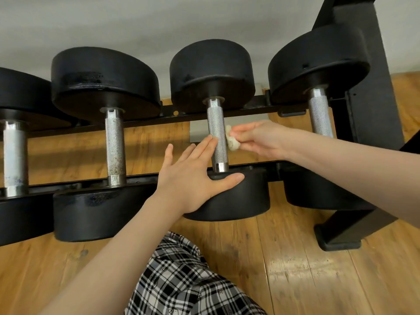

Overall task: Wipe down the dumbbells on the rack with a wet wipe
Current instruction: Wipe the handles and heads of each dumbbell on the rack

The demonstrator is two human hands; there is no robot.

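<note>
- While I look down from the head camera, I see four black dumbbells lying side by side on a black rack [247, 111], each one with a round end far from me and a round end near me.
- I am working on the third dumbbell [217, 135] from the left, the one with the clean bumpy metal handle.
- My right hand [254, 137] pinches a small scrunched wet wipe [231, 140] in its curled fingertips and holds it against the right side of that handle, about halfway along.
- My left hand [193, 178] is flat with the fingers straight and holds nothing.
- Its fingertips [210, 140] touch the left side of the same handle, and its thumb [229, 179] lies across the top of the near round end.
- Just to the left sits the second dumbbell [114, 146], and its handle has brown rusty spots low down.
- At the far left edge the first dumbbell [14, 155] shows only partly, with a smooth shiny handle.
- On the right is the fourth dumbbell [320, 117], partly hidden behind my right arm.
- Under the rack is a wooden floor [306, 269].
- Near me, at the bottom, I see black and white checked trousers [188, 280].
- Behind the rack is a pale wall [136, 23].
</note>
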